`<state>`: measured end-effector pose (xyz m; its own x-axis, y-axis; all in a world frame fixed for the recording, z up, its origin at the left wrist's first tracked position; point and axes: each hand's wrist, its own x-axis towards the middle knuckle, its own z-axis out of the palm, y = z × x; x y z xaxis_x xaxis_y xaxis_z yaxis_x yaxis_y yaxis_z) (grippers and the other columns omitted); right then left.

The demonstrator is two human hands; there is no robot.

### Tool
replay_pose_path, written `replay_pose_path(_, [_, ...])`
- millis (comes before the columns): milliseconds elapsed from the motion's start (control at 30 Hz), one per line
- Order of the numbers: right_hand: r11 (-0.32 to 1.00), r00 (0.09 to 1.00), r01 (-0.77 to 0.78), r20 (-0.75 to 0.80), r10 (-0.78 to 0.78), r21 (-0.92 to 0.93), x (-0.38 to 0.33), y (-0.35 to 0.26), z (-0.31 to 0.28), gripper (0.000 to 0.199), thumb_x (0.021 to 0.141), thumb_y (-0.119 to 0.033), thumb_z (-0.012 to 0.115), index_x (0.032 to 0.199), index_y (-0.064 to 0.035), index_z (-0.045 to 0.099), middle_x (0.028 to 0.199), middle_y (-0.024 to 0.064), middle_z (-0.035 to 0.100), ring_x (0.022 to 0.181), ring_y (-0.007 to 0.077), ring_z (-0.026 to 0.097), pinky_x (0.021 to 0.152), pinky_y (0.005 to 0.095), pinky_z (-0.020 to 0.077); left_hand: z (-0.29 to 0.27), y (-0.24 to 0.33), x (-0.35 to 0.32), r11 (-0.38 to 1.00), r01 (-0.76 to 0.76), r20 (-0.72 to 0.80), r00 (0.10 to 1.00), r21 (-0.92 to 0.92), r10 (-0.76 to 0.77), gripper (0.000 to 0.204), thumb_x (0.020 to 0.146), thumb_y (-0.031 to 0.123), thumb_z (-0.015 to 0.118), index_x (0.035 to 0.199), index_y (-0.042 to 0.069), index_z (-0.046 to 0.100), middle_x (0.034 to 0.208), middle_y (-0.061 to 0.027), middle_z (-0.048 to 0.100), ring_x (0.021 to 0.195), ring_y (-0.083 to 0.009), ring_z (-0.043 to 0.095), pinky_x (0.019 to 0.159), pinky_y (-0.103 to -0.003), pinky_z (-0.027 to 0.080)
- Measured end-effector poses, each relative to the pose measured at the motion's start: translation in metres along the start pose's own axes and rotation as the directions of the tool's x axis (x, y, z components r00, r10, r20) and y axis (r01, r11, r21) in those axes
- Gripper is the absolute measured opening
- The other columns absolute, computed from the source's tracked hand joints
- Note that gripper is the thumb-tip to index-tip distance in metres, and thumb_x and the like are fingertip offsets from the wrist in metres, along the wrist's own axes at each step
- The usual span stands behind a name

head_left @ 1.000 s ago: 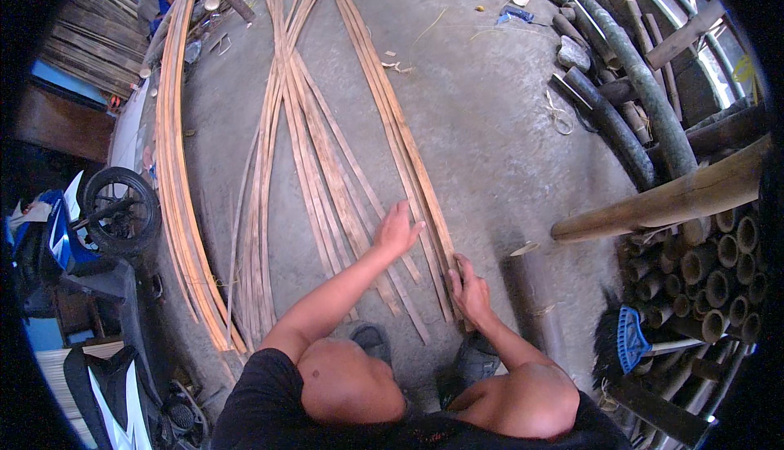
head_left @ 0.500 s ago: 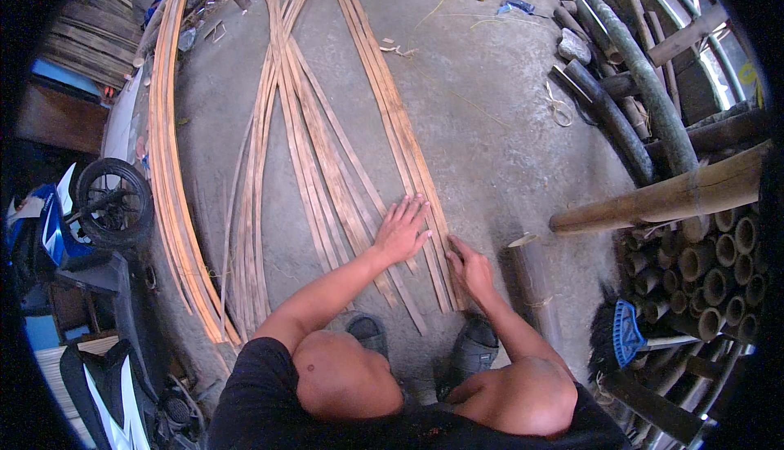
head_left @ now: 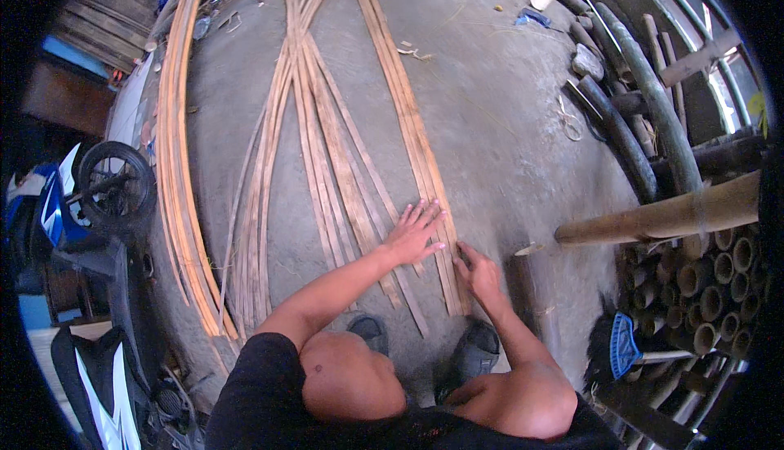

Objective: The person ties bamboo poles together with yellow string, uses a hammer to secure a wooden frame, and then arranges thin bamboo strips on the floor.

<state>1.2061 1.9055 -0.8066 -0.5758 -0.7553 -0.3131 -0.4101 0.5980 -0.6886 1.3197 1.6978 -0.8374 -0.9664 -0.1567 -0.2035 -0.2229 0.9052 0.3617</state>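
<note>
The left hand lies flat, fingers spread, pinning the bamboo strips to the concrete floor. Just beside it, the right hand has its grip closed on the strips' near ends, which steadies them.

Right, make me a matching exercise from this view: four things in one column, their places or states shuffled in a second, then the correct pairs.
Things:
1. left hand
2. right hand
3. brush with blue head
4. thick bamboo pole

Places or states:
A. lies at the right, its cut end pointing toward the hands
B. spread flat, fingers apart, on the bamboo strips
C. lower right, beside the stacked bamboo tube ends
D. grips the near end of the rightmost strip bundle

Pairs: 1-B, 2-D, 3-C, 4-A
</note>
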Motion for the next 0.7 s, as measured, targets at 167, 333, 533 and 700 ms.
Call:
replay_pose_path(167, [0.999, 0.998, 0.017, -0.066, -0.015, 0.031, -0.007, 0.004, 0.003, 0.052, 0.094, -0.033, 0.067, 0.141, -0.0147, 0.057, 0.089, 0.0214, 0.07, 0.077, 0.0358, 0.069, 0.074, 0.0454, 0.055, -0.007, -0.021, -0.009, 0.986, 0.096, -0.282, 0.951, -0.134, -0.131, 0.069, 0.098, 0.046, 0.058, 0.154, 0.011, 0.038, 0.153, -0.0225, 0.039, 0.14, -0.0464, 0.037, 0.115, -0.056, 0.031])
replay_pose_path(333, [0.994, 0.994, -0.09, -0.057, 0.094, 0.065, -0.012, 0.004, 0.006, 0.049, 0.098, -0.028, 0.062, 0.143, -0.0121, 0.053, 0.071, 0.0179, 0.064, 0.067, 0.028, 0.066, 0.067, 0.0413, 0.0524, -0.043, -0.095, -0.05, 0.79, 0.564, -0.505, 0.622, -0.24, -0.598, 0.042, 0.093, 0.031, 0.066, 0.127, 0.008, 0.057, 0.123, -0.0214, 0.056, 0.115, -0.0423, 0.053, 0.098, -0.054, 0.043])
replay_pose_path(533, [0.979, 0.986, 0.077, -0.161, -0.046, 0.191, -0.013, 0.012, 0.036, 0.045, 0.099, -0.021, 0.061, 0.142, -0.0098, 0.052, 0.071, 0.0113, 0.06, 0.065, 0.021, 0.059, 0.066, 0.0378, 0.0513, -0.042, -0.144, -0.104, 0.48, 0.798, -0.22, 0.427, -0.365, -0.877, 0.042, 0.094, 0.033, 0.063, 0.123, 0.004, 0.055, 0.127, -0.0254, 0.056, 0.119, -0.0463, 0.055, 0.097, -0.056, 0.046])
replay_pose_path(700, [0.977, 0.995, 0.06, -0.093, -0.041, 0.206, -0.027, -0.028, 0.023, 0.045, 0.099, -0.022, 0.062, 0.142, -0.013, 0.052, 0.079, 0.0176, 0.068, 0.069, 0.03, 0.068, 0.067, 0.0427, 0.0545, -0.032, -0.151, -0.104, 0.433, 0.775, -0.261, 0.348, -0.461, -0.901, 0.041, 0.095, 0.029, 0.058, 0.122, -0.001, 0.057, 0.115, -0.026, 0.065, 0.109, -0.0468, 0.063, 0.094, -0.055, 0.05])
